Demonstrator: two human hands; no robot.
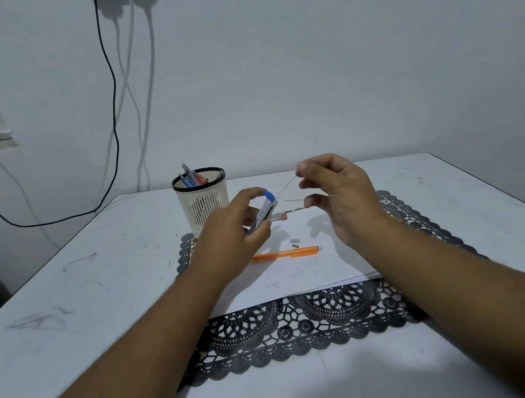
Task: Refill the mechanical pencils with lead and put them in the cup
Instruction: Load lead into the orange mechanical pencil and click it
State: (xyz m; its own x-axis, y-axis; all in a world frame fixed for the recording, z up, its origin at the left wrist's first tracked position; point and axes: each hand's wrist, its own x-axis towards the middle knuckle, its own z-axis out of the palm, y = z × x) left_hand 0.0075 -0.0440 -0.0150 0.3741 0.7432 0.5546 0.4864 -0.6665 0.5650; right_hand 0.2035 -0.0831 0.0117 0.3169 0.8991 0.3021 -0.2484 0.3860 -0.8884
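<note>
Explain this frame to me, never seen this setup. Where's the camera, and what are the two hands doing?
There is no robot here: it is one picture from a wide-angle camera worn on a person's head, looking forward and down over both forearms at a white table.

The left hand grips a clear lead tube with a blue cap. The right hand is raised, and its thumb and forefinger pinch a thin pencil lead, which is hard to see.

On the table lies a black lace mat with white paper on top. On the paper lie an orange mechanical pencil and two tiny grey parts. Behind the left hand stands a cream mesh cup that already holds several pencils.
</note>
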